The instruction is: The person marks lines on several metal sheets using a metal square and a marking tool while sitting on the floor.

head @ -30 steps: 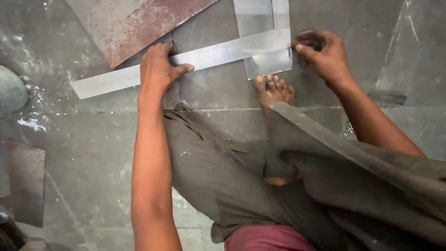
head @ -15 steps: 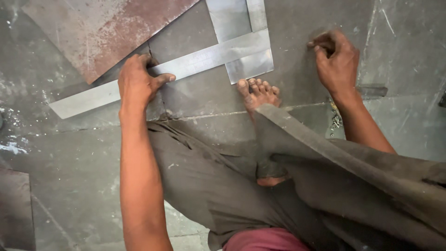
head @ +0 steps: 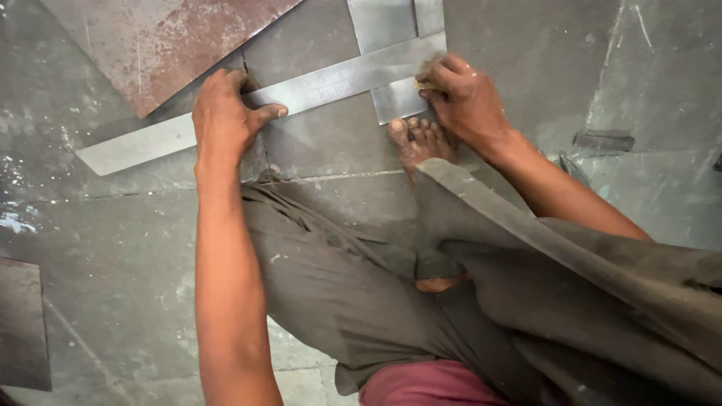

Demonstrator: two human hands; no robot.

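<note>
A long flat steel ruler lies slanted across the floor, running from lower left to upper right. My left hand presses down on its middle, fingers spread over it. My right hand rests at the ruler's right end, fingers curled around a small object that I cannot make out, its tip against a grey sheet-metal piece under the ruler. My bare foot stands just below that sheet.
A rusty metal plate lies at the upper left, partly under the ruler. A dark plate edge shows at the lower left. A small metal piece lies at the right. My bent legs fill the lower middle.
My right hand has come back from the right onto the ruler's end over the sheet. My left hand stays pressed on the ruler. The camera has shifted slightly.
</note>
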